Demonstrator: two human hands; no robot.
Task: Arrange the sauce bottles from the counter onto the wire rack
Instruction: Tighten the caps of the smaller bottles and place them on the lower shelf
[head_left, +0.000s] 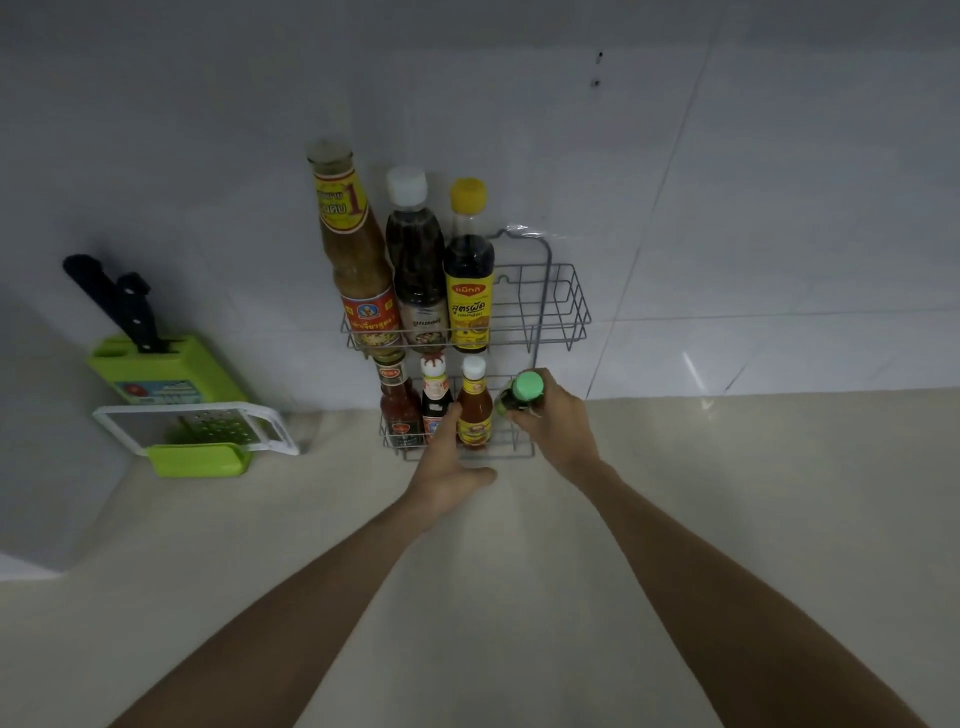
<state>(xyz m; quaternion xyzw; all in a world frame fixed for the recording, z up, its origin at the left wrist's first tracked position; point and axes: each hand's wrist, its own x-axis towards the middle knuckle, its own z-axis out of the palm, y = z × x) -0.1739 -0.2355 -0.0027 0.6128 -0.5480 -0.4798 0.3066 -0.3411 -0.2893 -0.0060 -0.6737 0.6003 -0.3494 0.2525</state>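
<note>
The scene is dim and grey-blue, with soft, noisy detail. Small bright glints sit on the glossy wall tiles at right, just above the surface. Wide-angle distortion bends the tile seams and stretches the forearms toward the lower corners. Shadows are faint and diffuse.

The right hand covers the body of the green-capped bottle, so its label cannot be read. The left hand hides the lower front of the wire rack and part of the oyster sauce bottle. Both forearms are cut off by the bottom edge. The knife blades are sunk in the green knife block.
</note>
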